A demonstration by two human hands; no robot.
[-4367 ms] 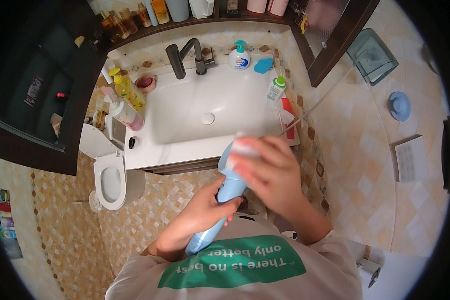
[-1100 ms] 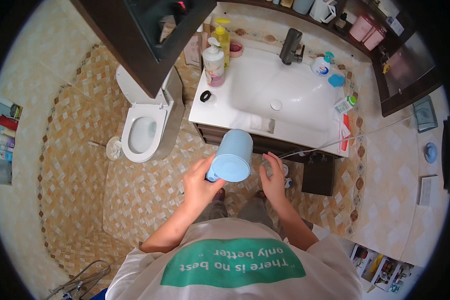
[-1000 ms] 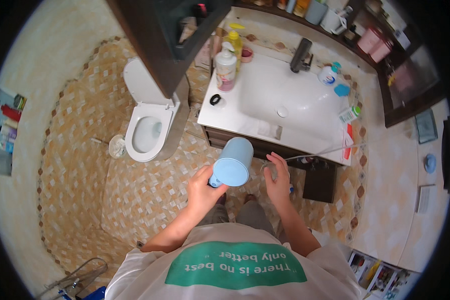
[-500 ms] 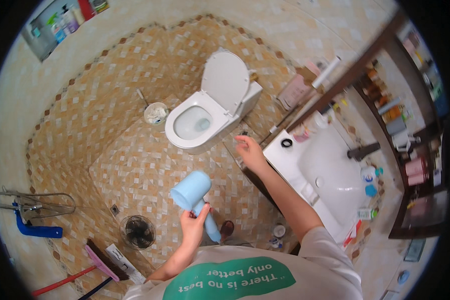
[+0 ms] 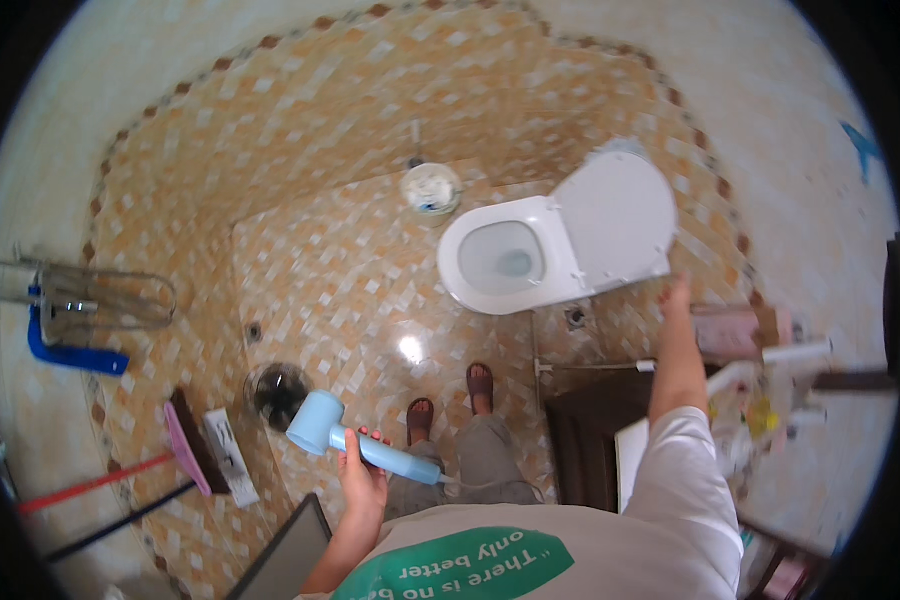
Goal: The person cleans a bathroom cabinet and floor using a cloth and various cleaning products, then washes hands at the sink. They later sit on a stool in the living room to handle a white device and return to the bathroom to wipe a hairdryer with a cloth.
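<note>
A light blue hair dryer (image 5: 316,420) is in my left hand (image 5: 363,477), whose fingers wrap round its handle. The dryer's wide head points to the left, and a pale cord trails from the handle's end near my legs. My right arm stretches far forward and to the right. At its end my right hand (image 5: 676,297) is by the lower right edge of the white toilet's (image 5: 487,303) raised lid (image 5: 618,218). Its fingers are small and blurred, so I cannot make out their pose or whether they touch the toilet.
A round white bin (image 5: 431,188) stands beyond the toilet. A black round-bodied thing (image 5: 279,396) sits on the tiled floor at left, near a pink broom (image 5: 182,445). Beside my right arm are a pink box (image 5: 725,332) and a dark cabinet (image 5: 582,440).
My view has swung to the right, away from the washbasin. My right arm now reaches further forward beside the toilet. The hair dryer stays in my left hand, lower and turned more sideways.
</note>
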